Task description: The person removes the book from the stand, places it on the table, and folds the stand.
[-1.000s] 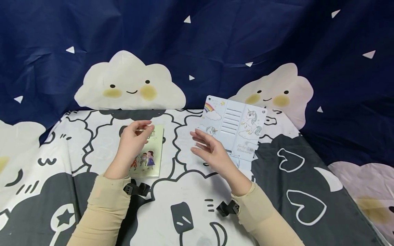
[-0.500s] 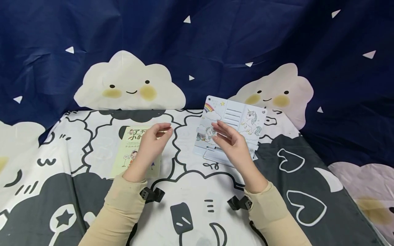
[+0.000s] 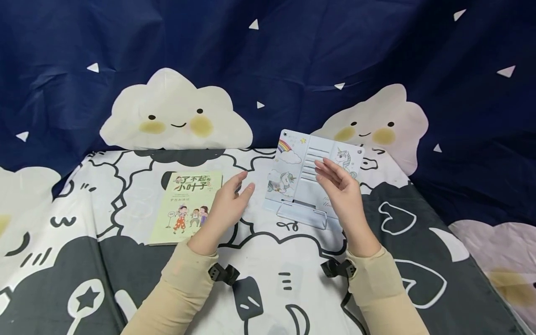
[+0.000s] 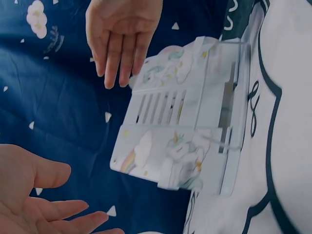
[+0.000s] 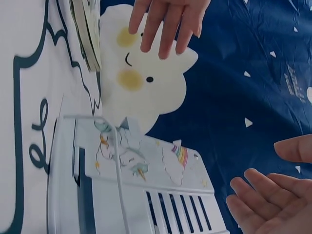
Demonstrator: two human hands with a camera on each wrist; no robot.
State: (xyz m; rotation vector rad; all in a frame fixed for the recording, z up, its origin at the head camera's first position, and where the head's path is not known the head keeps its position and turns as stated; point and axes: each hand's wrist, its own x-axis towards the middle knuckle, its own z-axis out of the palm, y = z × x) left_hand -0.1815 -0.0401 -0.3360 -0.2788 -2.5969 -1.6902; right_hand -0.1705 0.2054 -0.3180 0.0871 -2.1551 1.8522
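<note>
A pale blue book stand printed with unicorns and a rainbow leans upright on the table, with slots down its middle and a wire holder at its foot. My right hand hovers in front of its right side, fingers loosely extended, and hides part of it. To the left lies a light green book with children on its cover. Past the book's right edge, my left hand is held in the air, thumb apart from the fingers. Both palms face each other in the left wrist view, and neither hand holds anything.
A black-and-white cartoon cloth covers the table. Behind it hangs a dark blue curtain with smiling clouds. Small black cameras are strapped at both wrists, over beige sleeves.
Both hands have shifted rightward. My left hand has moved off the book, uncovering its title, and my right hand has crossed to the stand's right side. Book and stand stay put.
</note>
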